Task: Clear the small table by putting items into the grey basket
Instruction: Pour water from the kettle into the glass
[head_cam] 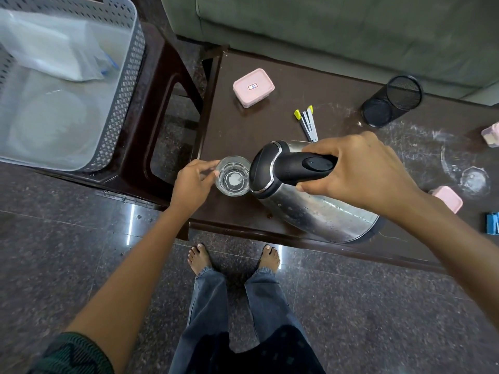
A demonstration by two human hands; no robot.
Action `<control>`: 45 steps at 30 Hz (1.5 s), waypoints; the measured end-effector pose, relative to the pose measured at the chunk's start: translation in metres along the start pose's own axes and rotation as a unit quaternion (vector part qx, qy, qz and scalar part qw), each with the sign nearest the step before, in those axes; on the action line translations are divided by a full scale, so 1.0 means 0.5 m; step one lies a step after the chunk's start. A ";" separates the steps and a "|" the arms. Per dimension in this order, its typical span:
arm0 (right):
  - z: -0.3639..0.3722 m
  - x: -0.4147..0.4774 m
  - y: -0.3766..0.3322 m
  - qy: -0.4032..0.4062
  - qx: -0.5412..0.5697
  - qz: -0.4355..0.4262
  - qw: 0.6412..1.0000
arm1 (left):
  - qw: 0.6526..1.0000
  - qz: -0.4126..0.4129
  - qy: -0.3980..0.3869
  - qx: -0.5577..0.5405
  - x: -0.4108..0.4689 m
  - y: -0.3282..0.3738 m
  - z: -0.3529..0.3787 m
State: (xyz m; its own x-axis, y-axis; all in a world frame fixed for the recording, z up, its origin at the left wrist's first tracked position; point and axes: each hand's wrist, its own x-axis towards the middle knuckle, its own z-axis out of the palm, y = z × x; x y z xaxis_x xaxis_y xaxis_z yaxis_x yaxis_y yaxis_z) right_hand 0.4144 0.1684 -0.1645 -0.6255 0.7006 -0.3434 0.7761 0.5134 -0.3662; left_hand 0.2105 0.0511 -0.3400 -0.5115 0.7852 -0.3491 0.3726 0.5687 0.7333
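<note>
My right hand (359,171) grips the black handle of a steel electric kettle (305,209), which is tilted to the left, its lid end against a clear drinking glass (232,176). My left hand (194,182) holds that glass by its left side near the front left corner of the dark brown small table (243,130). The grey perforated basket (121,85) stands at the upper left on a dark stool, with a clear plastic bag and a clear round dish inside.
On the table lie a pink lidded box (253,87), a yellow-tipped stapler (306,121), a black mesh pen cup (391,101) on its side, another pink box (447,198), a glass lid (475,180) and a blue item (492,224). A green sofa (324,22) is behind. My bare feet stand on the tiles.
</note>
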 end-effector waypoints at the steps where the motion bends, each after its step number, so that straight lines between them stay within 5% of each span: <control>1: 0.000 0.001 0.000 -0.001 0.001 -0.001 1.000 | 1.000 -0.001 -0.002 -0.001 0.001 -0.001 -0.001; 45: -0.001 0.018 -0.026 -0.009 0.000 0.015 1.000 | 0.999 0.012 -0.026 -0.045 0.006 -0.023 0.001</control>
State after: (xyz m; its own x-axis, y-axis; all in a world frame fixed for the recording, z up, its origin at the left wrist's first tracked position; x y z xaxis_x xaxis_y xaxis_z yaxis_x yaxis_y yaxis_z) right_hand 0.3988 0.1683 -0.1624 -0.6036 0.7065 -0.3695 0.7943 0.4931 -0.3548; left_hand 0.2052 0.0473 -0.3498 -0.4618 0.8114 -0.3582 0.3114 0.5265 0.7911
